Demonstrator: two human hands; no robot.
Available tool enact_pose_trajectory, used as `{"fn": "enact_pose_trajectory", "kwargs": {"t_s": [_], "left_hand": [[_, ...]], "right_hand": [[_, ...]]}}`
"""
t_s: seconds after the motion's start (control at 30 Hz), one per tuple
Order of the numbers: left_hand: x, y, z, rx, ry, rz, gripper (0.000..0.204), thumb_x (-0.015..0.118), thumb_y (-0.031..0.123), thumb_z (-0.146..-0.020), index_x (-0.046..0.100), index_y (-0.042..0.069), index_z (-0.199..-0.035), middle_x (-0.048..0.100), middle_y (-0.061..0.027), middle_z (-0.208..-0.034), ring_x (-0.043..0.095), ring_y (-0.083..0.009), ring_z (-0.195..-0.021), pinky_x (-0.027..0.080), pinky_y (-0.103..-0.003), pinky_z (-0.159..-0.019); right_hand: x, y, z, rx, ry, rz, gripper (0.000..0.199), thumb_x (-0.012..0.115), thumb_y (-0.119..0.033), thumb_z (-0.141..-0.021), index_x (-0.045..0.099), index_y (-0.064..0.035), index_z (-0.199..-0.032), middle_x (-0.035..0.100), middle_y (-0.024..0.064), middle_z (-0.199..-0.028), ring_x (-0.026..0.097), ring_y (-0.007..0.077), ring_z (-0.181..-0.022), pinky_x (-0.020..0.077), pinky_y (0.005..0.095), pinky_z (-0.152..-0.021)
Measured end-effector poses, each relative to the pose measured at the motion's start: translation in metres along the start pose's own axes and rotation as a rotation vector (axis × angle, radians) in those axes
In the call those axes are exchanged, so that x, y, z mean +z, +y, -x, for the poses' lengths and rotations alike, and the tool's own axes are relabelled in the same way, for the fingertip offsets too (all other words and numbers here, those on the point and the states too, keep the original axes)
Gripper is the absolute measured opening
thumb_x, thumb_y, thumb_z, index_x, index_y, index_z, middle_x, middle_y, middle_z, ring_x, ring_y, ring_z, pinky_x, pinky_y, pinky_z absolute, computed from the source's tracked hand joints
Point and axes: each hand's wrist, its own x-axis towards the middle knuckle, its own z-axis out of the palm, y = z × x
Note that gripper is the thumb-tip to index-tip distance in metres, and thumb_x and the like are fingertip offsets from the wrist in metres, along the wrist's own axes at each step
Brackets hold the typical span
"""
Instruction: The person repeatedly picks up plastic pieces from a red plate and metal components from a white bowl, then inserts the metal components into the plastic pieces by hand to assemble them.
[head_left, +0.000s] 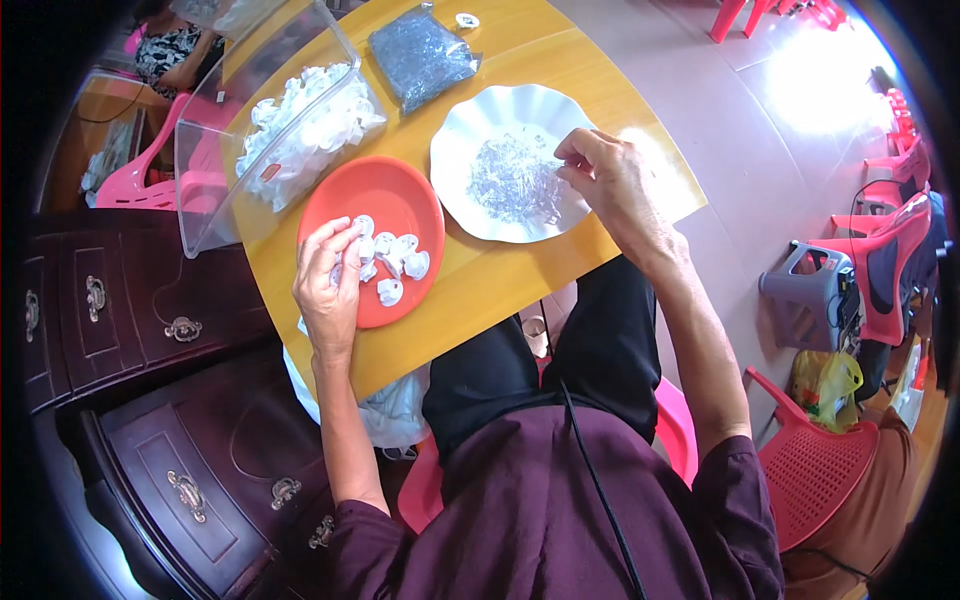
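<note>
My left hand (328, 280) is over the left side of a round red plate (335, 190), its fingers closed around a small white plastic part (363, 224). Several similar white parts (400, 252) lie on the plate beside it. My right hand (620, 190) is above the right rim of a white dish with a wavy edge (456, 130). Its thumb and forefinger are pinched together; whatever is between them is too small to make out. Many thin, clear little pieces (515, 175) are heaped in that dish.
A clear plastic bin (205, 150) of white parts (310, 110) stands at the left of the yellow wooden table (520, 50). Behind the plates lies a bag of dark clear pieces (420, 55). Dark drawers (200, 450) flank the table; pink chairs (820, 460) and a grey stool (800, 295) are at right.
</note>
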Motion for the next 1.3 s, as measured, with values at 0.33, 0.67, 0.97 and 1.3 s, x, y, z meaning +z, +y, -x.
{"fn": "enact_pose_trajectory", "kwargs": {"t_s": [0.33,0.67,0.97,1.3], "left_hand": [[0.019,0.062,0.030,-0.345,-0.211,0.786,0.020,0.063,-0.004,-0.091,0.066,-0.002,-0.111,0.062,-0.0066,-0.108,0.061,-0.0113,-0.101,0.047,-0.024,-0.091],[0.024,0.073,0.047,-0.103,-0.194,0.741,0.011,0.070,-0.003,-0.085,0.067,0.002,-0.094,0.066,-0.0071,-0.097,0.063,-0.0147,-0.092,0.050,-0.028,-0.081],[0.024,0.069,0.066,-0.377,-0.172,1.088,0.009,0.064,-0.002,-0.089,0.064,0.001,-0.097,0.062,-0.0079,-0.099,0.060,-0.0130,-0.092,0.049,-0.027,-0.081],[0.000,0.033,0.008,0.020,-0.247,-0.160,0.036,0.074,0.014,-0.081,0.068,0.006,-0.115,0.066,-0.0098,-0.115,0.055,-0.0307,-0.113,0.041,-0.040,-0.101]], "right_hand": [[0.003,-0.061,0.047,0.141,-0.157,-0.773,0.015,0.073,-0.008,-0.086,0.066,-0.0016,-0.098,0.071,0.0038,-0.084,0.065,0.0082,-0.073,0.0525,0.0228,-0.061],[0.013,-0.079,0.073,0.313,-0.420,-1.074,0.015,0.072,-0.005,-0.088,0.064,-0.0013,-0.101,0.065,0.0009,-0.082,0.058,0.0037,-0.066,0.0481,0.0181,-0.059],[0.037,-0.086,0.088,0.372,-0.311,-1.087,0.010,0.072,-0.008,-0.088,0.071,-0.0010,-0.096,0.069,0.0022,-0.082,0.058,0.0039,-0.069,0.0502,0.0194,-0.057],[0.052,-0.082,0.099,0.408,-0.233,-1.056,0.013,0.072,-0.011,-0.090,0.070,0.0000,-0.095,0.065,0.0007,-0.077,0.056,0.0038,-0.065,0.0484,0.0197,-0.056]]}}
